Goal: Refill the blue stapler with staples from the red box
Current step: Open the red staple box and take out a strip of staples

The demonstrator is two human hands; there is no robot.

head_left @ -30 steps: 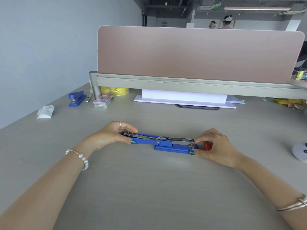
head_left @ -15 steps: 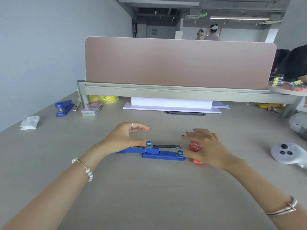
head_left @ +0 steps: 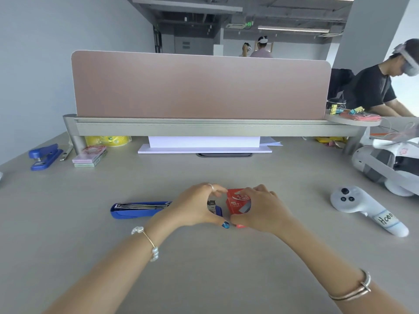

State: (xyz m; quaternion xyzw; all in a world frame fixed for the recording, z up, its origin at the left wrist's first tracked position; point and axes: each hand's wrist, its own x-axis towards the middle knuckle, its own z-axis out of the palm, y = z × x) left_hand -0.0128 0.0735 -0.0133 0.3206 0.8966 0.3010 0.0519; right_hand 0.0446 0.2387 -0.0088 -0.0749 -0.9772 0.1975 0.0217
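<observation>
I've got the small red cardboard staple box (head_left: pixel 238 203) pinched in my right hand (head_left: pixel 264 209), with my left hand (head_left: pixel 196 206) curled in against its 9 o'clock side, though I can't tell if those fingers actually grip it. The blue plastic stapler (head_left: pixel 140 209) lies opened flat on the grey desk (head_left: pixel 204 268) at 9 o'clock of the box. Best bet here, I reckon — brace the box low and ease the flap open slowly so the strips don't spill.

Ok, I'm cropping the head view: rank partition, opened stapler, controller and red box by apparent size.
1. Partition, by far.
2. Controller and opened stapler: similar, and the left hand hides part of the stapler, so unranked.
3. Red box, held in the right hand.
</observation>
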